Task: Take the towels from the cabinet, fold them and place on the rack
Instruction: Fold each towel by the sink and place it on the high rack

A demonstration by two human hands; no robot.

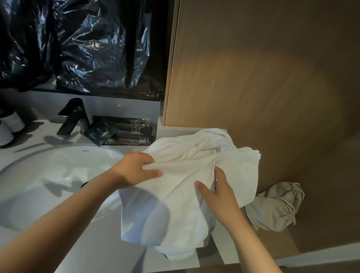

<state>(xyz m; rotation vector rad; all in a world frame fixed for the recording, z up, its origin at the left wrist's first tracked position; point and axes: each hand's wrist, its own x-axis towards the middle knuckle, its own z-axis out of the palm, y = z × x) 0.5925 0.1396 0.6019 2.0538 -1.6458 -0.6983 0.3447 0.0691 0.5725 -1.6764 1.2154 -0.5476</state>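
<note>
A white towel [196,170] hangs crumpled above the right end of the white counter [100,250], its lower part draping past the counter's front edge. My left hand [135,169] pinches a fold of the towel at its left side, thumb on top. My right hand [220,191] grips the cloth near the middle, fingers tucked into the folds. No rack is in view.
A white oval sink [49,184] with a dark faucet [72,117] lies to the left. Dark toiletry packets [121,131] lie behind it, and two cups [4,126] at far left. Black plastic sheeting [80,39] covers the mirror. A beige cloth bag [277,206] lies against the wooden wall [270,68].
</note>
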